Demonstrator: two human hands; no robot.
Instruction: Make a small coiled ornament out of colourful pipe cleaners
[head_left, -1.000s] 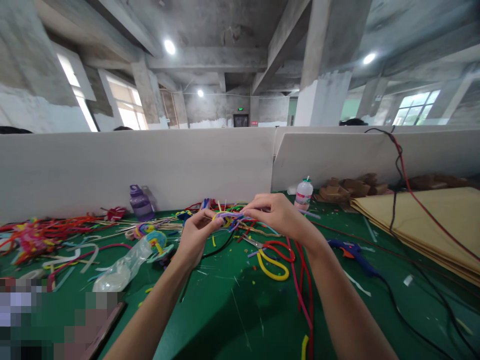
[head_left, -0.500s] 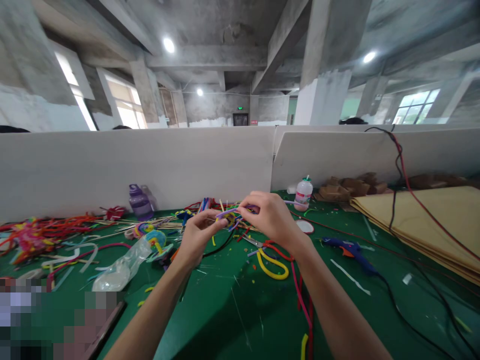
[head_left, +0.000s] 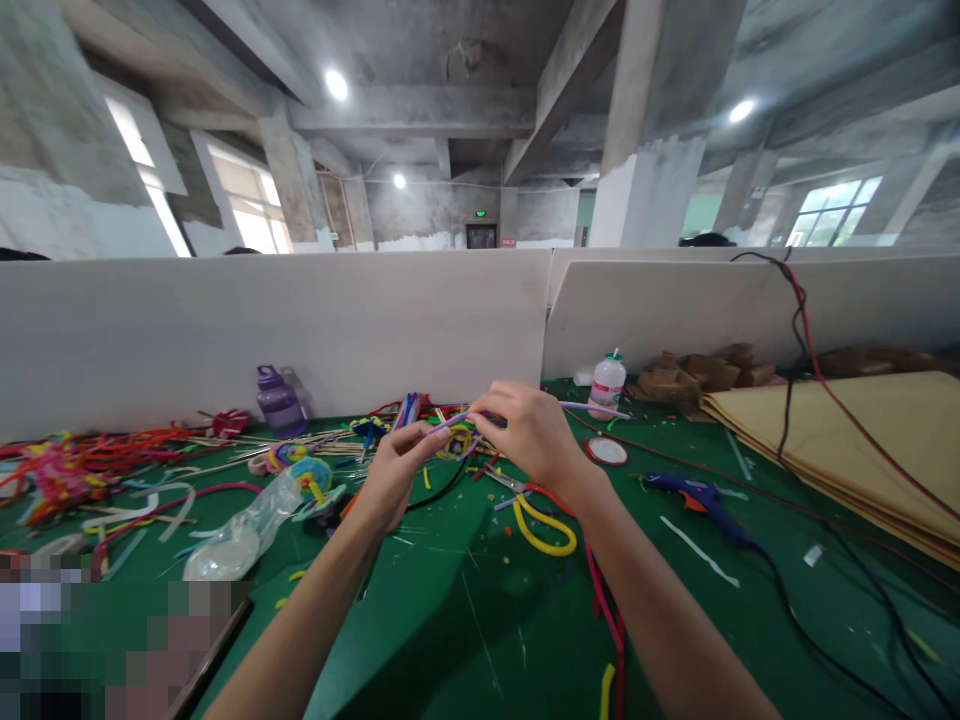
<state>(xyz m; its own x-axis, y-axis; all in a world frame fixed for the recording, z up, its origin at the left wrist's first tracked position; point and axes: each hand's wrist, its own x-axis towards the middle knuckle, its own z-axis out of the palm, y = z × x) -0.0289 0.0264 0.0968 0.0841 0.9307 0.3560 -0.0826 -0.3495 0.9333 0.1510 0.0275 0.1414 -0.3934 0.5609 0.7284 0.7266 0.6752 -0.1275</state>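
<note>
Between my two hands runs a purple pipe cleaner (head_left: 453, 424), with its free end reaching out to the right past my knuckles. My left hand (head_left: 401, 462) pinches it near one end. My right hand (head_left: 521, 425) grips it a short way along, thumb against fingers. A yellow coiled piece (head_left: 459, 441) shows just below the fingers; whether it is joined to the purple one I cannot tell. Under my right wrist lie scissors (head_left: 507, 482) with red handles, beside a yellow pipe cleaner loop (head_left: 546, 545).
A purple bottle (head_left: 281, 403) and a pile of red and orange pipe cleaners (head_left: 90, 465) stand at the left, near a plastic bag (head_left: 244, 530). To the right are a blue glue gun (head_left: 697, 505) with its cord, a white bottle (head_left: 607, 383) and yellow sheets (head_left: 847, 430).
My right hand has shifted slightly left and the purple pipe cleaner between my hands lies straighter. Its free end now shows further out at the right. Both hands keep their pinch.
</note>
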